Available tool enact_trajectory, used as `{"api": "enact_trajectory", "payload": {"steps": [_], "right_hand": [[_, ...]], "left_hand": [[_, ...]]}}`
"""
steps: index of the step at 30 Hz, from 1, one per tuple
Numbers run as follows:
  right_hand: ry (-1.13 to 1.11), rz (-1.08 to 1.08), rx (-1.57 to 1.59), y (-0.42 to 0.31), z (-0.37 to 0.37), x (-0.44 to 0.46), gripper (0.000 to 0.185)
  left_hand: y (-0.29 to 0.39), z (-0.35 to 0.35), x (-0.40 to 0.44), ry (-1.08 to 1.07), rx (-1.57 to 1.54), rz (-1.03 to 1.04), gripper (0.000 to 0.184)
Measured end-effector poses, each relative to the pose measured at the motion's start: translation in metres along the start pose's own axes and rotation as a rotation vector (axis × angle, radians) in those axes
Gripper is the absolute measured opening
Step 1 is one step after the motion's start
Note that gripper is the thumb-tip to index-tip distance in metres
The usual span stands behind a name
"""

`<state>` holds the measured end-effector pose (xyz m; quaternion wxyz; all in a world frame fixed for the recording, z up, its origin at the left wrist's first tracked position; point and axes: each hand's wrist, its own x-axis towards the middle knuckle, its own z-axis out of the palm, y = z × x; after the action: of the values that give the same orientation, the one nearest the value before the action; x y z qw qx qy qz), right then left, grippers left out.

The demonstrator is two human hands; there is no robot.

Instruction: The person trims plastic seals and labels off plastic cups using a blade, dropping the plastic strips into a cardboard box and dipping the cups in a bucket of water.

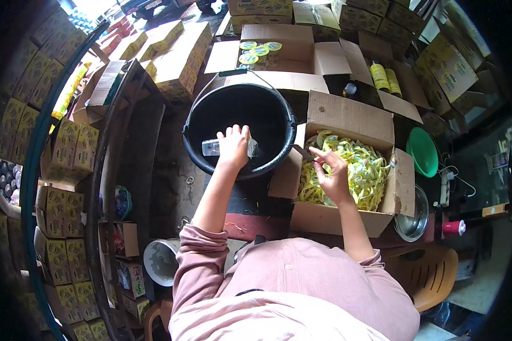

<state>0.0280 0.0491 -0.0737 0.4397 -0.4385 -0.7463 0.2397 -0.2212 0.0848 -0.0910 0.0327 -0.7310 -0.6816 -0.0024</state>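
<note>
Over the black bucket (196, 111), my left hand (234, 149) is closed around a clear plastic cup (211, 148), tipped on its side, its ends showing on both sides of the fingers. My right hand (334, 177) pinches a dark narrow knife (302, 152) above the left edge of an open cardboard box (350, 116). Its blade points up and left toward the bucket's rim. Yellow and clear plastic film scraps (361, 170) fill that box. The bucket's wire handle stands up at its far side; its dark inside is hard to make out.
Another open carton (276, 34) behind the bucket holds several round yellow lids (259, 51). Two yellow rolls (385, 78) stand farther right. A green basin (422, 152) and a metal bowl (412, 216) sit right of the scrap box. A shelf rack (105, 187) with stacked cartons runs along the left.
</note>
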Motion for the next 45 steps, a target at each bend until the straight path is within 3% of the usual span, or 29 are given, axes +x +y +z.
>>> {"api": "enact_trajectory", "payload": {"steps": [17, 20, 23, 28, 32, 34, 36, 38, 39, 42, 44, 45], "right_hand": [[0.006, 0.011, 0.051, -0.003, 0.003, -0.006, 0.035], [0.023, 0.003, 0.050, -0.003, 0.005, -0.007, 0.035], [0.032, -0.004, 0.046, -0.006, 0.004, -0.010, 0.034], [0.019, 0.007, 0.064, -0.010, 0.001, -0.012, 0.033], [0.033, -0.004, 0.081, -0.013, 0.000, -0.011, 0.033], [0.043, -0.015, 0.082, -0.013, -0.001, -0.011, 0.033], [0.040, -0.012, 0.070, -0.015, -0.003, -0.010, 0.033], [0.042, -0.003, 0.076, -0.015, -0.004, -0.011, 0.033], [0.044, 0.004, 0.089, -0.014, -0.003, -0.011, 0.033], [0.034, 0.005, 0.074, -0.016, -0.003, -0.013, 0.033], [0.025, 0.002, 0.061, -0.017, -0.003, -0.012, 0.033], [0.021, 0.007, 0.061, -0.017, -0.004, -0.012, 0.033]], "left_hand": [[-0.011, -0.020, 0.021, -0.049, 0.243, 0.025, 0.033], [-0.014, -0.033, 0.023, 0.018, 0.232, 0.023, 0.038], [-0.023, -0.041, 0.029, 0.134, 0.192, 0.000, 0.056], [-0.014, -0.092, 0.028, 0.144, 0.206, -0.063, 0.069], [-0.012, -0.077, 0.026, 0.181, 0.195, 0.020, 0.054], [-0.011, -0.045, 0.018, 0.002, 0.184, 0.180, 0.042], [-0.007, -0.031, 0.010, -0.351, 0.194, 0.120, 0.042], [-0.009, -0.035, 0.014, -0.529, 0.265, 0.040, 0.040], [-0.012, -0.037, 0.010, -0.265, 0.273, 0.011, 0.041], [-0.026, -0.053, 0.021, 0.032, 0.148, -0.034, 0.059], [-0.024, -0.063, 0.018, 0.110, 0.065, 0.023, 0.061], [-0.024, -0.055, 0.019, 0.038, 0.110, 0.047, 0.062]]}}
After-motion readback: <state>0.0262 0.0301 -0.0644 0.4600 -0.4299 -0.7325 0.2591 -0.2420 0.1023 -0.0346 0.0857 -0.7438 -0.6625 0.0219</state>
